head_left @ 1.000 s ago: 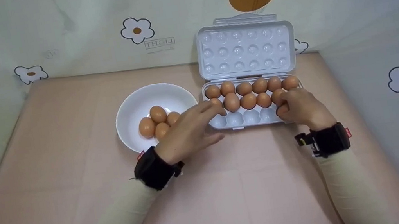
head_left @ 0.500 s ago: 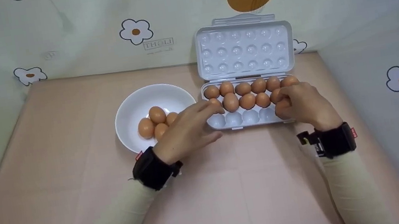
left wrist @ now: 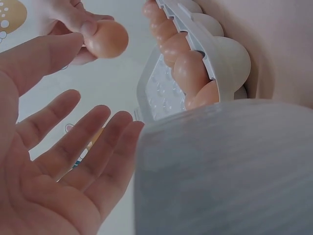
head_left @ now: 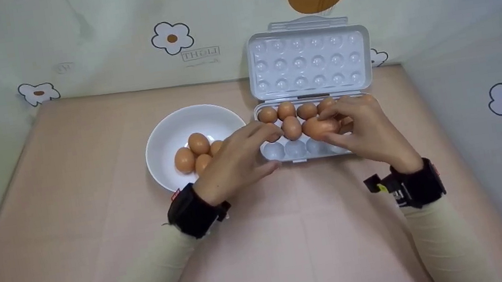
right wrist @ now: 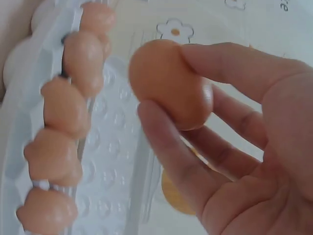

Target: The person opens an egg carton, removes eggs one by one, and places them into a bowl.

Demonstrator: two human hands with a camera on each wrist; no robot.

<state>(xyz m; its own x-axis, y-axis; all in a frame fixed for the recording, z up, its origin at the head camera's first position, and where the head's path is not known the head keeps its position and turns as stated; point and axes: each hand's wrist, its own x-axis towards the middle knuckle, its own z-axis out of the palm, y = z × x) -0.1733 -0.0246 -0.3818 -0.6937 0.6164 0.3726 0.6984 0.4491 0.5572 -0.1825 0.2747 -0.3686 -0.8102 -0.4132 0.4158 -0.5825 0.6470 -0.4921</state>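
Note:
My right hand point(head_left: 369, 131) pinches a brown egg point(head_left: 320, 128) between thumb and fingertips, holding it over the egg carton point(head_left: 275, 151). The right wrist view shows the same egg point(right wrist: 166, 81) raised above the rows. Brown eggs point(head_left: 292, 127) fill the carton's back and middle rows where they show; bare cups show in its front row. My hand hides the carton's right end. Between the carton and the white bowl point(head_left: 159, 144), my left hand point(head_left: 235, 166) hovers with fingers spread and nothing in them, its palm point(left wrist: 49, 196) seen in the left wrist view.
Several brown eggs point(head_left: 185, 160) lie in the bowl, partly behind my left hand. The carton's lid point(head_left: 308, 60) stands raised at the back, near the patterned backdrop point(head_left: 93, 50). A pinkish cloth point(head_left: 268, 258) covers the table.
My right hand has lifted an egg from the front right of the carton and moved it left, turning so the egg shows. The left hand has hardly moved.

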